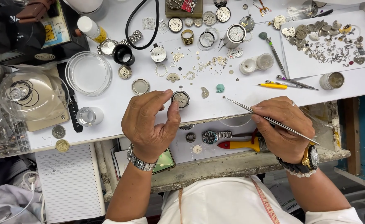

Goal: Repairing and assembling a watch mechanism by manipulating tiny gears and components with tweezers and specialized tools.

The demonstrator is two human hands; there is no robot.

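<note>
My left hand [149, 122] pinches a small round watch movement [181, 99] between thumb and forefinger, resting it on the white work mat [232, 89]. My right hand [282, 126] grips long steel tweezers [248, 110], whose tip points left and ends just right of the movement, not touching it. Tiny gears and watch parts [199, 66] lie scattered on the mat beyond the movement. A green blob of putty [220, 88] sits near the tweezer tip.
A paper sheet with several loose watch parts [323, 43] lies at the back right. Clear round dishes [88, 73] stand left. Screwdrivers [292, 82], small pots [257, 63], a wristwatch [215, 135], a yellow-red tool [238, 144] and a lined notepad [68, 182] surround the area.
</note>
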